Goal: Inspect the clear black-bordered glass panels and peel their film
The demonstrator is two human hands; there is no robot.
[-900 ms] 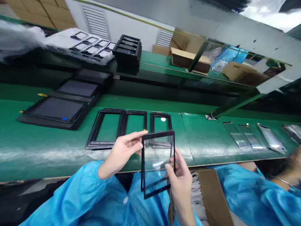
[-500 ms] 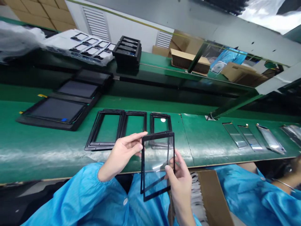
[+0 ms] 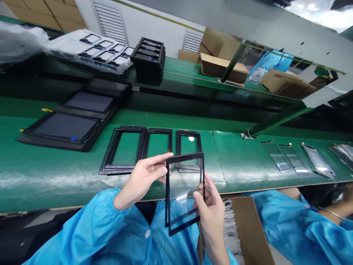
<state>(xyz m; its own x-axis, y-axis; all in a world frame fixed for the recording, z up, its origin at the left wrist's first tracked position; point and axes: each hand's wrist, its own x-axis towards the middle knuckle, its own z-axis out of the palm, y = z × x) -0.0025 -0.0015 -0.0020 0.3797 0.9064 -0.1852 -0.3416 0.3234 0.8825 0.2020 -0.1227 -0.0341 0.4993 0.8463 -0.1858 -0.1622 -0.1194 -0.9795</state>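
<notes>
I hold a clear glass panel with a black border (image 3: 184,191) upright above my lap, just in front of the green bench edge. My left hand (image 3: 146,176) grips its upper left corner with fingers pinched on the border. My right hand (image 3: 212,209) grips its right edge, thumb on the front face. Behind the panel, three black rectangular frames (image 3: 129,149) lie side by side on the green belt (image 3: 55,173).
Dark screen trays (image 3: 64,129) lie at the left. A stack of black trays (image 3: 149,59) and cardboard boxes (image 3: 220,68) stand on the back shelf. Shiny film strips (image 3: 292,160) lie to the right. An open carton (image 3: 248,232) sits by my right knee. Another person's blue sleeve (image 3: 300,228) is at right.
The panel stays in both hands and has barely shifted; the view has drifted slightly. The person at the right has pulled an arm a little farther right.
</notes>
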